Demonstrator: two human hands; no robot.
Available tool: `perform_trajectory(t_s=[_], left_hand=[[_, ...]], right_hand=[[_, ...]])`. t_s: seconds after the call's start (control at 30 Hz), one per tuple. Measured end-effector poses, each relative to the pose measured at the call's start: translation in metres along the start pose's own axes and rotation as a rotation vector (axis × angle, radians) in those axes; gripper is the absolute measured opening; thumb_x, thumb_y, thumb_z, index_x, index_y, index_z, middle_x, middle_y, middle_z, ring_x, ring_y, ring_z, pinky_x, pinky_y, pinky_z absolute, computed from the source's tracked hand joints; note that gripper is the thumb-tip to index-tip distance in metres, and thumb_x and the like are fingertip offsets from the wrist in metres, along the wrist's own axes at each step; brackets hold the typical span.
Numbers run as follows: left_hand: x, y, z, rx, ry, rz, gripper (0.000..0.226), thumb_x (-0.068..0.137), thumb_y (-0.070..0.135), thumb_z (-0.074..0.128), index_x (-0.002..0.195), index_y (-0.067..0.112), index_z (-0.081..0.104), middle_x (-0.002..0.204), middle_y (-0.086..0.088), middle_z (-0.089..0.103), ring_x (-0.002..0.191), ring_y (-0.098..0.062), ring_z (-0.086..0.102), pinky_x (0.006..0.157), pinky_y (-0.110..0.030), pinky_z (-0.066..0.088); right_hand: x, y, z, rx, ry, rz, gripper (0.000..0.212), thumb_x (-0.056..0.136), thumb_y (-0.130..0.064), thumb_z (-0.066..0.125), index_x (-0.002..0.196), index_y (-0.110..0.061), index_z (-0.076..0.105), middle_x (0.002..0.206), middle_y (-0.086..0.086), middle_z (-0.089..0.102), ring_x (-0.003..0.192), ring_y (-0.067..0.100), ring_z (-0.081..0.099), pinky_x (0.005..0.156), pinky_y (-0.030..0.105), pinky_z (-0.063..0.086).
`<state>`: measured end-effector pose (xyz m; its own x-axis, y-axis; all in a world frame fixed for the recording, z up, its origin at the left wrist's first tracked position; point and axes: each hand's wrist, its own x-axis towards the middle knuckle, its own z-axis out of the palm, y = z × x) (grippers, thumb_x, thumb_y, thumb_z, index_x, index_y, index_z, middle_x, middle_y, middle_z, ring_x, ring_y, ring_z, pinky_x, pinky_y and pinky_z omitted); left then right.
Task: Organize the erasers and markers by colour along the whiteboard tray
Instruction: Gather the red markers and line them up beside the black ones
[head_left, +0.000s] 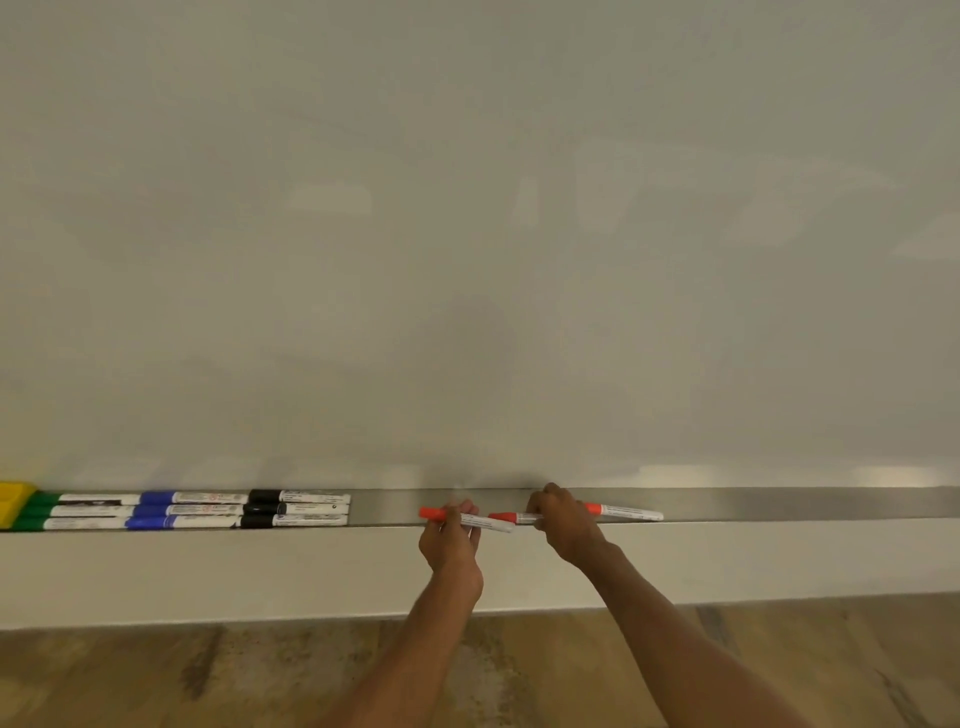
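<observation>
A metal whiteboard tray (779, 503) runs across the view. On its left lie three green markers (78, 512), three blue markers (192, 510) and three black markers (298, 510) in stacked rows, beside a yellow eraser (13, 501) at the far left edge. My left hand (451, 540) pinches a red-capped marker (493, 523) just above the tray's front edge. My right hand (563, 522) grips a second red marker (511, 517), whose cap sticks out to its left. A third red marker (628, 512) lies on the tray just right of that hand.
The whiteboard (467, 234) fills the upper view, blank. Below the tray is a white wall band (208, 571), then a wooden floor (156, 675). The tray stretches on to the right of the red markers.
</observation>
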<state>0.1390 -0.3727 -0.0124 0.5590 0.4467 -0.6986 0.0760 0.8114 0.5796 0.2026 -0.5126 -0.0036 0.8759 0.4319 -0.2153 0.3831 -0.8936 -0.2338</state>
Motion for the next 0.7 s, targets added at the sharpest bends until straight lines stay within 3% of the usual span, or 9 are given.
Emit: perform_trajectory(t_s=[0.1, 0.4, 0.47, 0.57, 0.7], left_hand=[[0.0, -0.002, 0.0, 0.003, -0.013, 0.002, 0.014, 0.095, 0.004, 0.051, 0.106, 0.001, 0.058, 0.093, -0.015, 0.066, 0.088, -0.026, 0.065, 0.091, -0.043, 0.05], [-0.006, -0.019, 0.013, 0.064, -0.109, -0.028, 0.012, 0.09, 0.0, 0.059, 0.101, -0.004, 0.062, 0.1, -0.019, 0.063, 0.091, -0.03, 0.063, 0.094, -0.047, 0.05], [-0.008, -0.022, 0.016, 0.07, -0.116, -0.016, 0.018, 0.089, -0.001, 0.059, 0.107, -0.006, 0.061, 0.102, -0.02, 0.063, 0.094, -0.032, 0.062, 0.093, -0.047, 0.05], [-0.008, -0.023, 0.017, 0.068, -0.106, -0.005, 0.025, 0.088, -0.002, 0.061, 0.113, -0.005, 0.06, 0.105, -0.02, 0.062, 0.098, -0.032, 0.061, 0.089, -0.045, 0.051], [-0.005, -0.023, 0.02, 0.068, -0.078, -0.003, 0.029, 0.088, -0.001, 0.061, 0.116, -0.008, 0.057, 0.106, -0.019, 0.06, 0.1, -0.031, 0.06, 0.088, -0.044, 0.05]], right_hand=[[0.003, -0.002, -0.003, 0.113, 0.07, 0.032, 0.029, 0.084, 0.007, 0.045, 0.102, -0.009, 0.061, 0.108, 0.012, 0.055, 0.095, 0.031, 0.059, 0.083, 0.041, 0.05], [0.005, -0.029, -0.013, 0.451, 0.089, -0.129, 0.017, 0.085, -0.011, 0.06, 0.096, -0.01, 0.073, 0.094, 0.014, 0.066, 0.088, 0.023, 0.06, 0.074, 0.025, 0.043], [0.002, -0.029, -0.013, 0.449, 0.068, -0.168, 0.019, 0.088, -0.009, 0.057, 0.097, -0.009, 0.073, 0.095, 0.015, 0.068, 0.09, 0.025, 0.061, 0.076, 0.029, 0.045], [-0.001, -0.017, -0.014, 0.423, 0.066, -0.152, 0.027, 0.09, -0.004, 0.054, 0.112, -0.009, 0.069, 0.11, 0.014, 0.068, 0.103, 0.024, 0.061, 0.087, 0.02, 0.04], [-0.005, 0.02, -0.014, 0.377, 0.199, 0.062, 0.028, 0.089, -0.003, 0.055, 0.115, -0.007, 0.067, 0.119, 0.013, 0.066, 0.113, 0.028, 0.056, 0.098, 0.029, 0.041]])
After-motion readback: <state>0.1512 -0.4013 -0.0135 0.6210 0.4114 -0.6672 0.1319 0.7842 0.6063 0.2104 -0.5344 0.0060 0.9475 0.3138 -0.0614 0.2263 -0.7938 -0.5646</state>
